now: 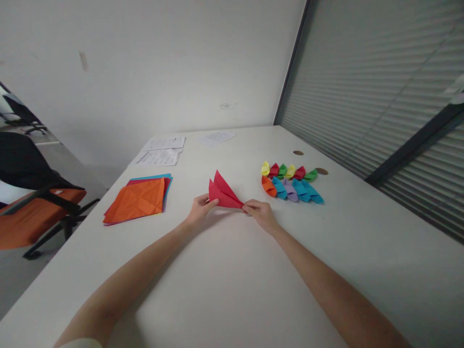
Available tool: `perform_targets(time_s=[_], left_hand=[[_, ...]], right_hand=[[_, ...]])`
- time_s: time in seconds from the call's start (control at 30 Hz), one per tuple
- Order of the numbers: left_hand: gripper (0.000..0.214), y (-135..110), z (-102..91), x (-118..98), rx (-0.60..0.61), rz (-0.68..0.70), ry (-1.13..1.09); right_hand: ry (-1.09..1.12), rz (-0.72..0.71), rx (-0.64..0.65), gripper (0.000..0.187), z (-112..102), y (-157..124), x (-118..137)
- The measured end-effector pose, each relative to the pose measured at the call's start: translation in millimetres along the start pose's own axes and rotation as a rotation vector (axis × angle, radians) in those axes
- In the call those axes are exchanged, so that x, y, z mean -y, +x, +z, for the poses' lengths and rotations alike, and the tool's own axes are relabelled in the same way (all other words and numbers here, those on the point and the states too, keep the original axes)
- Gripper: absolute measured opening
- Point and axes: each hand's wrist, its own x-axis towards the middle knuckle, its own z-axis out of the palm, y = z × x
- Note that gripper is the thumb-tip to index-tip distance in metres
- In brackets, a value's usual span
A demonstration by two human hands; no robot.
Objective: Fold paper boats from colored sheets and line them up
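A red folded paper (225, 192) is held between my two hands above the middle of the table. Its wide, pointed end opens towards the left and narrows to a tip at the right. My left hand (201, 209) grips the wide end, thumb in front and fingers behind. At the narrow tip, my right hand (260, 212) pinches the paper between thumb and fingers. Right of the hands lie two rows of small folded paper pieces (290, 188) in yellow, red, green, orange, blue and lilac.
On the white table (232, 290), a stack of coloured paper sheets (137, 200), orange on top, lies at left. Printed papers (159, 157) are behind it. Two round brown spots (321, 171) mark the right side, near window blinds (369, 87). An office chair (39, 193) stands at far left.
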Motion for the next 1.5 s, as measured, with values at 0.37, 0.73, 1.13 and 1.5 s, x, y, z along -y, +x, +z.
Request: perform_targets(time_s=[0.37,0.73,1.13,1.5], left_hand=[[0.056,-10,12.2,3,-0.17,0.009,-0.089],[0.036,0,8.4,-13,-0.235,0.02,-0.024],[0.028,-11,18.0,-32,-0.17,0.039,0.065],[0.032,-22,31.2,-38,-0.036,-0.004,0.159]], right_hand=[[0.213,0.092,-0.109,0.044,14,0,1],[0.053,0.053,0.002,0.031,15,-1,-12],[-0.32,-0.15,0.04,0.026,10,3,25],[-0.318,-0.284,0.147,0.015,23,0,48]])
